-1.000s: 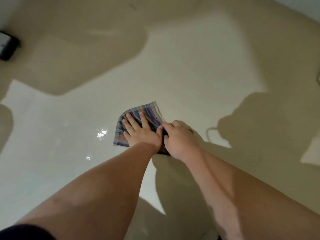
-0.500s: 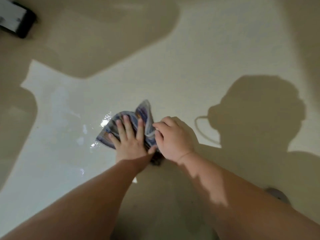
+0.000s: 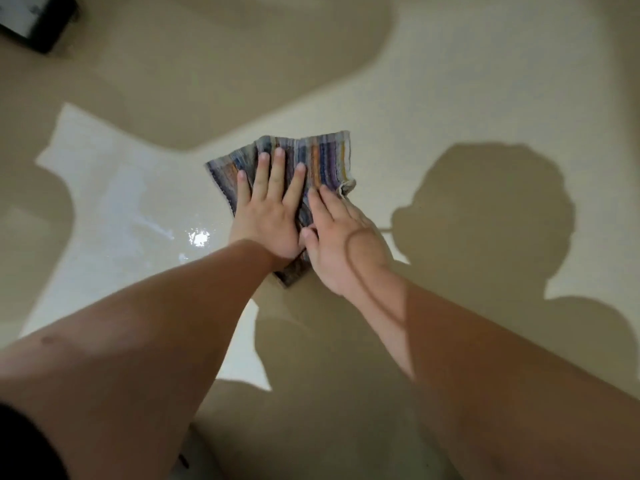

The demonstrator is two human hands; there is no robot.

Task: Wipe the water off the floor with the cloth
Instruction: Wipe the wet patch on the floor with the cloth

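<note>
While both bare forearms reach in from the bottom corners of the frame, the multi-coloured striped woven cloth (image 3: 322, 157) lies spread on the glossy cream floor (image 3: 450, 81) just above the centre of the picture. Its far edge fans out towards the top, and its right corner curls up slightly.

The left hand (image 3: 268, 216) lies flat on the cloth's left half, palm down, with its four fingers straight and spread. The right hand (image 3: 341, 247) lies just beside it on the cloth's lower right part, also flat, its fingers stretched out over the fabric. The two thumbs touch, and neither hand grips anything.

A thin film of water (image 3: 199, 237) glistens on the floor left of the left wrist, with one bright glint in it. A dark rectangular device (image 3: 38, 22) sits in the upper left corner. A head-shaped shadow (image 3: 491, 216) falls on the floor right of the hands.
</note>
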